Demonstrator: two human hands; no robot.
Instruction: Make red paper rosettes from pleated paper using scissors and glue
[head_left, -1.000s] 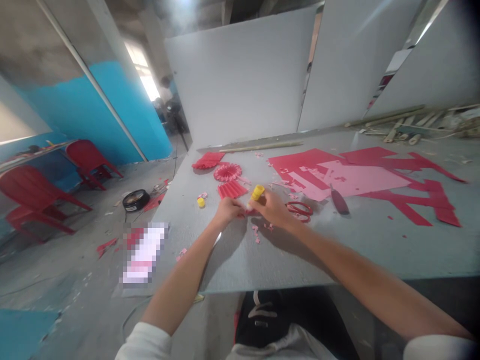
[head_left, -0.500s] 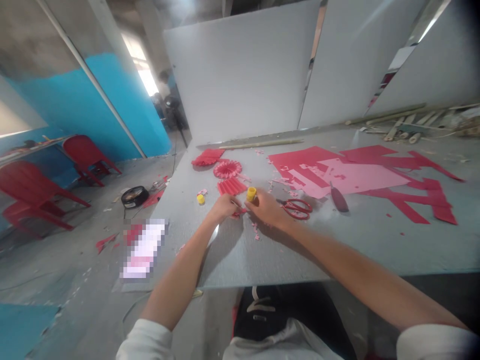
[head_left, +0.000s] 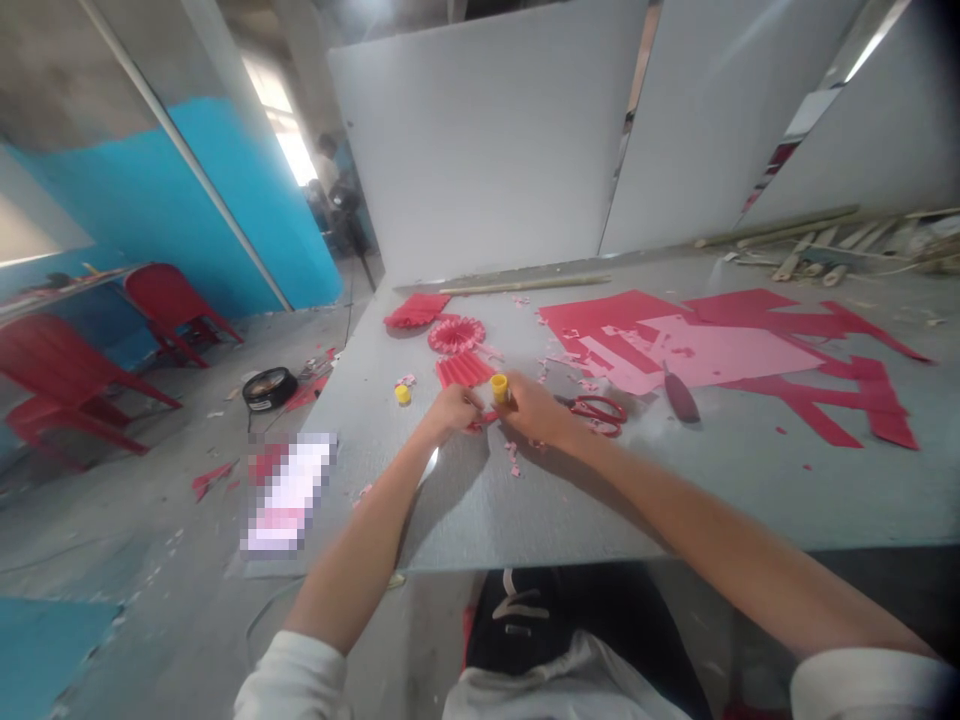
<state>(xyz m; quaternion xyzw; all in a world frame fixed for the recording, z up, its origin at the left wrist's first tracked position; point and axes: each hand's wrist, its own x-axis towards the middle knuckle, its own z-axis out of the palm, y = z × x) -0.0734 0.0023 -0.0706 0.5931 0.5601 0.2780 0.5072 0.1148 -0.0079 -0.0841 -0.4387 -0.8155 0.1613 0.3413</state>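
Observation:
My right hand (head_left: pixel 534 412) is closed around a yellow glue stick (head_left: pixel 499 388) and presses its lower end against a small red paper piece (head_left: pixel 480 420) on the grey table (head_left: pixel 570 500). My left hand (head_left: pixel 450 408) pinches that same red paper piece from the left. A pleated red paper strip (head_left: pixel 463 369) lies just behind both hands, with a red paper rosette (head_left: pixel 456 334) and a folded red fan (head_left: pixel 415 310) farther back. The yellow glue cap (head_left: pixel 403 394) rests on the table to the left of my left hand.
Red-handled scissors (head_left: pixel 600 410) lie right of my right hand, then a dark knife (head_left: pixel 679 397). Red and pink paper sheets (head_left: pixel 712 350) cover the table's right side. Paper scraps dot the table. Red plastic chairs (head_left: pixel 67 380) and a black round object (head_left: pixel 264 388) stand on the floor at left.
The glue stick has come down from a raised tilt to near the paper. Both hands have shifted slightly away from me.

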